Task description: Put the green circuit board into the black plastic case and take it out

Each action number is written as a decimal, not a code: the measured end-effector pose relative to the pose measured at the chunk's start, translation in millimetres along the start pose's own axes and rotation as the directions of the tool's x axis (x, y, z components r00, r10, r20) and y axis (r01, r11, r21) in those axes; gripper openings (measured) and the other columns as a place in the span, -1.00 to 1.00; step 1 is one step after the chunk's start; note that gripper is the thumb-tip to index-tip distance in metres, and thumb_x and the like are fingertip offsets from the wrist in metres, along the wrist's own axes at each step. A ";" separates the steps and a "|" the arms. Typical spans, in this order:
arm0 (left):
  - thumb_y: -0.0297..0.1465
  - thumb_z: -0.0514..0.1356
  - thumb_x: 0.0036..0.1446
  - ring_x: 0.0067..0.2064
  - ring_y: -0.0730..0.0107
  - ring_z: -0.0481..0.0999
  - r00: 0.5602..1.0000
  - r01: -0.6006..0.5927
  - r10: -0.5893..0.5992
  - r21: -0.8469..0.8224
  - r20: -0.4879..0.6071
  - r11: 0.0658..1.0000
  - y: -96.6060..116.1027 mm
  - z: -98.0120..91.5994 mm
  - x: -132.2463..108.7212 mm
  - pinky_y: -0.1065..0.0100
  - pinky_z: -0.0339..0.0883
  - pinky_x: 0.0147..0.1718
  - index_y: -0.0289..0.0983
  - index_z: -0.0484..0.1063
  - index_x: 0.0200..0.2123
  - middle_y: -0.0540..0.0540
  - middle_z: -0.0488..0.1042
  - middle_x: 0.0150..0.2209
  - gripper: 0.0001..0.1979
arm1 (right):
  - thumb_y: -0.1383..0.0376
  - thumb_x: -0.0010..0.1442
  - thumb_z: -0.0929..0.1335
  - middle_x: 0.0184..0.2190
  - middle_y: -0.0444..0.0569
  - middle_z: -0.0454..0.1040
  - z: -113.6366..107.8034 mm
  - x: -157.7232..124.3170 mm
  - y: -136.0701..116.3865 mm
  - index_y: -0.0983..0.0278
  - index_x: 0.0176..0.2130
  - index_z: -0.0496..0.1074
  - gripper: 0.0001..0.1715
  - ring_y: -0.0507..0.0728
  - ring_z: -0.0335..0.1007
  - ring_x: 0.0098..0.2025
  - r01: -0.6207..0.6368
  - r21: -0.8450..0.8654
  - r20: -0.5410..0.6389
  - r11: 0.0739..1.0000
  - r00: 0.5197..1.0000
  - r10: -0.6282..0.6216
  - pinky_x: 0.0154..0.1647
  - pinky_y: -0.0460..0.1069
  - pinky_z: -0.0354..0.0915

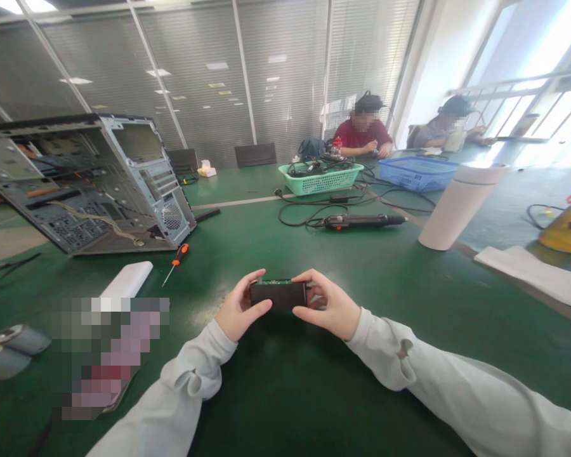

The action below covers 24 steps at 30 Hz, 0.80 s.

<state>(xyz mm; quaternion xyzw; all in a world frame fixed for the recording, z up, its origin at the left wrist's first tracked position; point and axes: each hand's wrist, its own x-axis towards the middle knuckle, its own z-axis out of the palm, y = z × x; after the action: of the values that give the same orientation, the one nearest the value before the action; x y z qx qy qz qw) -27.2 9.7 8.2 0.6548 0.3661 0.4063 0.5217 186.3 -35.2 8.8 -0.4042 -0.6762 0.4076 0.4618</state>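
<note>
Between my two hands is a small black box-shaped casing, held level above the green table. A green circuit board shows along its top edge. My left hand grips the left end, thumb on the near face and fingers behind. At the other end my right hand holds it the same way, with its index finger on the top corner. The fingers behind the casing are partly hidden. Beyond my left hand lies an orange-and-black screwdriver, its tip toward me.
An open computer case stands at the left, near a white box-shaped object. Ahead lie a corded electric screwdriver, a green basket of cables and a blue basket. A pale tumbler stands right. Two people sit across the table.
</note>
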 end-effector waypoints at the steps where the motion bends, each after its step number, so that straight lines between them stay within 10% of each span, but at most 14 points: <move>1: -0.30 0.33 -0.12 -0.10 0.21 0.47 1.000 -0.026 0.026 0.012 0.002 1.000 -0.2 -0.3 -0.2 0.27 0.41 -0.17 -0.27 0.23 0.08 -0.16 0.41 -0.09 -0.33 | 0.28 0.03 0.40 -0.16 -0.01 0.25 0.7 -1.4 0.3 0.31 -0.05 0.27 -0.53 -0.01 0.28 -0.30 0.079 -0.108 -0.011 0.991 0.997 -0.080 -0.35 -0.14 0.35; 12: -0.37 0.27 -0.09 -0.04 0.18 0.47 0.991 -0.122 0.134 0.386 -0.005 0.914 5.2 -0.9 -4.2 0.15 0.37 -0.05 -0.29 0.18 0.13 -0.20 0.39 -0.04 -0.33 | 0.54 0.01 0.39 -0.04 -0.03 0.22 4.7 1.1 16.2 0.25 0.06 0.19 -0.36 0.07 0.26 -0.07 0.223 -0.468 -0.036 0.855 0.962 -0.271 -0.04 -0.02 0.33; 24: -0.25 0.23 -0.03 -0.05 0.10 0.50 0.993 0.006 0.081 0.711 -0.088 0.703 -6.4 -13.2 2.9 0.05 0.31 0.01 -0.27 0.39 -0.06 -0.18 0.55 -0.13 -0.57 | 0.28 -0.07 0.57 -0.18 0.01 0.31 14.8 -4.9 -2.9 0.37 -0.02 0.24 -0.28 0.15 0.28 -0.13 0.008 -0.577 -0.018 0.817 1.000 -0.022 -0.07 0.05 0.28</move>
<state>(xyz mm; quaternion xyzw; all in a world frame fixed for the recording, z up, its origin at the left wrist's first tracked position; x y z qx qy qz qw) -38.4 18.6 3.9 0.7883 0.5097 0.2809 0.1998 172.9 -43.4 6.5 -0.5244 -0.7655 0.1755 0.3289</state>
